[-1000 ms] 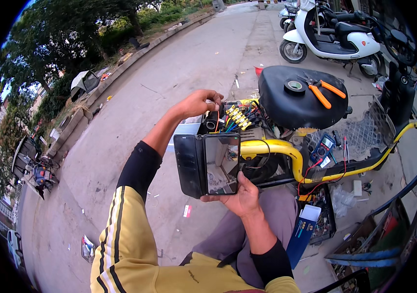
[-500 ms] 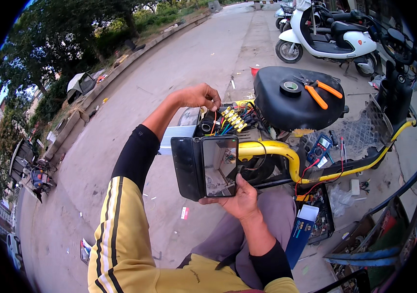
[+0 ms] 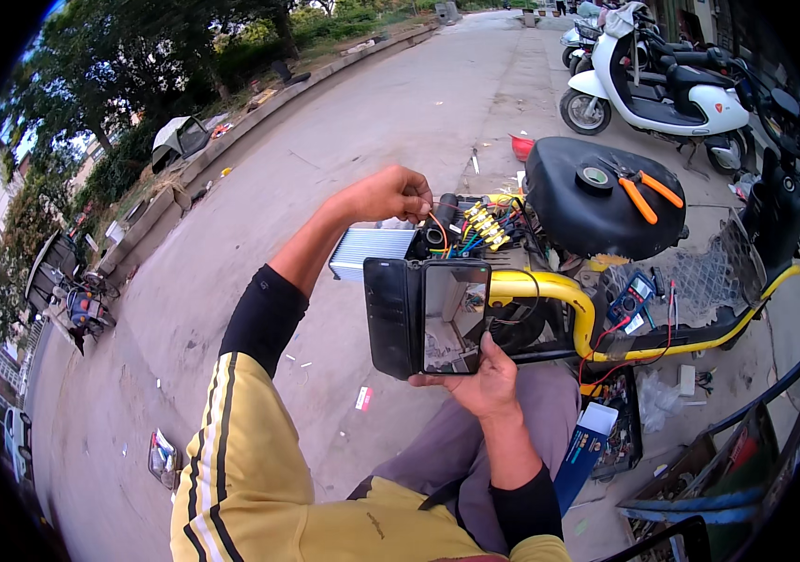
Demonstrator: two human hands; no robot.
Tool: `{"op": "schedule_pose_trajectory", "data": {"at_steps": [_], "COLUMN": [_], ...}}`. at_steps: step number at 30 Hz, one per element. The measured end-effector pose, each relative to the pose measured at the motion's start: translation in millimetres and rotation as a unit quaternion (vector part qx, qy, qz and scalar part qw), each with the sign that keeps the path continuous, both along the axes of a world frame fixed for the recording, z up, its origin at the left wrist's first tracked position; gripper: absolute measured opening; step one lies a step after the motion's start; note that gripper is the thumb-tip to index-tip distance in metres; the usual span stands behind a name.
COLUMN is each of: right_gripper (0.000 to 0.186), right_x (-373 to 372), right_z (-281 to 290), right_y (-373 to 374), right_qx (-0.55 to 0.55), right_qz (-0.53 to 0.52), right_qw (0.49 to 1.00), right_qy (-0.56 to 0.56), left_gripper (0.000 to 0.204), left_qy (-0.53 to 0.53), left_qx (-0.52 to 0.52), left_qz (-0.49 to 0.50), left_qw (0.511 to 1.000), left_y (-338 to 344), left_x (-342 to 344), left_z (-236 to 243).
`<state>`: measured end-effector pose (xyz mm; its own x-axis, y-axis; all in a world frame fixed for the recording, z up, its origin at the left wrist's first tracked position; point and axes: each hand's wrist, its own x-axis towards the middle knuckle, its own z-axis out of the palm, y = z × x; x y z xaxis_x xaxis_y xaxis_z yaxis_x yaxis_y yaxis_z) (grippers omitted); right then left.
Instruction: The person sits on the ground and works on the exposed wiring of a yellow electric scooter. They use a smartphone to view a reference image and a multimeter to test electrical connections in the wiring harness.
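Note:
My left hand [image 3: 395, 195] pinches the end of a thin orange wire [image 3: 442, 227] above the rear of a yellow scooter frame [image 3: 559, 288]. The wire runs down among a bundle of coloured wires beside a yellow terminal block [image 3: 488, 225]. Below my left wrist lies a silver finned metal box [image 3: 369, 251]. My right hand [image 3: 486, 379] grips a phone [image 3: 454, 323] from below, its thumb along the right edge. The phone's black flip cover [image 3: 393, 314] is folded out to the left, and the lit screen shows a camera-like picture.
A black scooter seat [image 3: 568, 211] carries orange-handled pliers [image 3: 651, 197] and a tape roll [image 3: 593, 178]. A multimeter [image 3: 632, 296] with leads rests on the footboard. Right of my knee are a blue box [image 3: 582, 459] and a tool case [image 3: 623, 421]. A white scooter [image 3: 662, 94] stands behind.
The whole view has shifted, so the scooter and both hands appear farther right. My left hand still pinches the orange wire, and my right hand still holds the phone.

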<state>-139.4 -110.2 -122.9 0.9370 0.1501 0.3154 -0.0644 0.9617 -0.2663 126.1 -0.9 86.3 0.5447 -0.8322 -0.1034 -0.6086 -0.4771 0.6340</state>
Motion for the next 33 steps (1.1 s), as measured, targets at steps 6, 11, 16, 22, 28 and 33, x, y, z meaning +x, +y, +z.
{"op": "schedule_pose_trajectory", "data": {"at_steps": [6, 11, 16, 22, 28, 33], "right_gripper": [0.066, 0.060, 0.057, 0.058, 0.060, 0.060], "right_x": [-16.2, -42.2, -77.3, -89.3, -88.0, -88.2], "right_z": [0.2, -20.0, -56.2, -59.7, -62.8, -64.5], "right_y": [-1.5, -0.2, 6.6, 12.7, 12.4, 12.8], "right_qx": [-0.020, 0.004, 0.020, 0.027, 0.060, 0.066], "right_qz": [-0.015, -0.029, -0.056, -0.052, -0.044, -0.040], "right_qw": [0.999, 0.998, 0.987, 0.989, 0.987, 0.990], "right_qy": [0.024, 0.060, 0.146, 0.135, 0.140, 0.121], "left_gripper": [0.011, 0.010, 0.008, 0.009, 0.013, 0.013], "left_qy": [0.077, 0.105, 0.143, 0.164, 0.202, 0.170], "left_qx": [-0.062, -0.124, -0.205, -0.264, -0.289, -0.256], "left_qz": [0.030, 0.073, 0.102, 0.141, 0.153, 0.187], "left_qw": [0.995, 0.984, 0.963, 0.940, 0.923, 0.933], "left_y": [27.9, 41.5, 43.4, 46.3, 50.3, 53.1], "left_x": [-14.9, -26.7, -39.0, -45.9, -46.9, -46.2], "left_z": [-16.7, -34.6, -53.3, -71.5, -77.0, -73.3]}}
